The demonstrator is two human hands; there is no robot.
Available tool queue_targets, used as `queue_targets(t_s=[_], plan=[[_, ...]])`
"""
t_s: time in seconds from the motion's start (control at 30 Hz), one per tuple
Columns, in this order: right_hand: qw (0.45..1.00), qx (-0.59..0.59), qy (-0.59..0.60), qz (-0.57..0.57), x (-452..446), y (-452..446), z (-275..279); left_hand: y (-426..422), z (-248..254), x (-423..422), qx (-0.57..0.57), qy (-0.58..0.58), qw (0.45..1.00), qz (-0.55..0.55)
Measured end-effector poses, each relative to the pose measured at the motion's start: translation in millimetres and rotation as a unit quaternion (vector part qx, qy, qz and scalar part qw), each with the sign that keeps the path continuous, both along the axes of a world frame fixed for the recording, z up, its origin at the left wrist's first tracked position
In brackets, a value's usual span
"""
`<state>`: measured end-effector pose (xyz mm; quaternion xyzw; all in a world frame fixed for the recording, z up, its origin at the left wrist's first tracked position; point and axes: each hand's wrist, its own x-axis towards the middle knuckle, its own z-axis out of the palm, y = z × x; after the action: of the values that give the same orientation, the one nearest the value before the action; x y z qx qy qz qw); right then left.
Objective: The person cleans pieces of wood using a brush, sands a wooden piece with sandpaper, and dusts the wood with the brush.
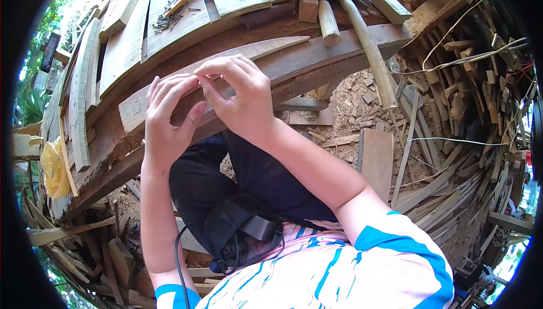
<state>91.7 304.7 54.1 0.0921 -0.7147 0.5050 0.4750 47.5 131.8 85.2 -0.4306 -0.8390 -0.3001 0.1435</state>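
1. The grip of the bare right hand (pixel 243 94) is bent over at the wrist, with thumb and index finger brought near each other at the tips; whether anything small is pinched there cannot be told.
2. The bare left hand (pixel 169 111) is met at its index fingertip by the right fingertips; its thumb is held apart from its fingers, and no object can be seen in its palm.
3. Beneath both hands, a long, pale brown, tapered wooden board (pixel 270 47) is seen, its middle partly covered by them; contact with it cannot be made out.
4. The board's long axis is laid slantwise along the near edge of the brown, rough-planked wooden worktop (pixel 345 52); its narrow tip is pointed away to the person's right, its broad end to the left.
5. The step in hand is judged to be close fingertip work above the board; for the board to be grasped, the fingertips would have to be separated and lowered.
6. Beyond the board's narrow tip, a hammer with a long, pale wooden handle (pixel 370 52) and a short, round, pale wooden handle (pixel 328 24) are placed.
7. On the board's far side, small dark nails (pixel 164 22) are scattered.
8. Left of its broad end, a crumpled yellow plastic bag (pixel 55 167) is seen.
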Motion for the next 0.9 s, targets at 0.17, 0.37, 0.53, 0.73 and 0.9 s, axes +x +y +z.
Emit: queue_targets(t_s=[0.17,0.37,0.53,0.73,0.9], plan=[[0.999,0.044,0.011,-0.025,-0.6,-4.8,-12.7,2.0,-14.4,-0.2,0.064,0.013,0.998,0.018],[0.998,0.063,0.023,-0.002,10.0,-5.2,-13.2,7.8,-15.5,3.4,0.075,0.028,0.996,0.043],[0.994,0.104,0.038,0.007,56.4,19.0,-37.7,10.5,-19.1,4.1,0.097,0.067,0.989,0.087],[0.967,0.037,-0.247,0.042,115.8,90.5,-164.6,16.8,-20.2,5.5,0.087,0.088,0.984,0.131],[0.927,-0.022,-0.35,-0.135,109.5,148.0,-263.7,14.7,-18.4,3.5,0.043,0.11,0.983,0.139]])
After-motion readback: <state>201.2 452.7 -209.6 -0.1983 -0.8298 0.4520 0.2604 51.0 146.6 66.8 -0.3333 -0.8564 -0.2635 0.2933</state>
